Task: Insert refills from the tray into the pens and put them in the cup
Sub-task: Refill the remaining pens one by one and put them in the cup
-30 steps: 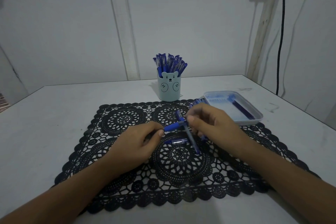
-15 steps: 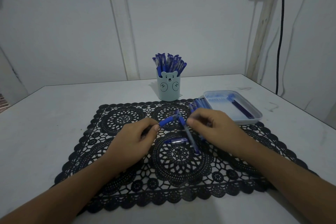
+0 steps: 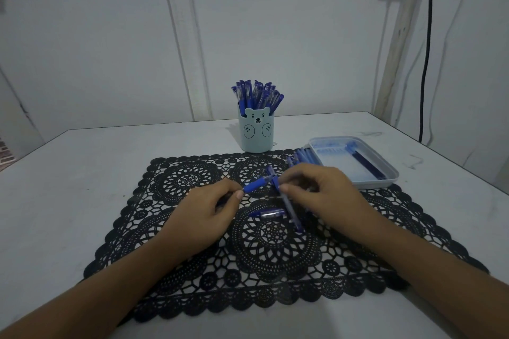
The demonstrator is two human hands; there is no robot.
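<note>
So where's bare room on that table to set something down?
Bare table lies left of the black mat and behind it, left of the cup. The mat's near-centre strip is free. Crowded: the mat's middle, where left hand and right hand hold a pen over loose pen parts, and between cup and tray, where other pens lie.

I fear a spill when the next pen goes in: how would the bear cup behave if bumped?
The bear cup likely tips fairly easily: its pens stand well above the rim, so it looks top-heavy. Its straight walls and wide base may help. It looks like light plastic, so a push might slide it.
</note>
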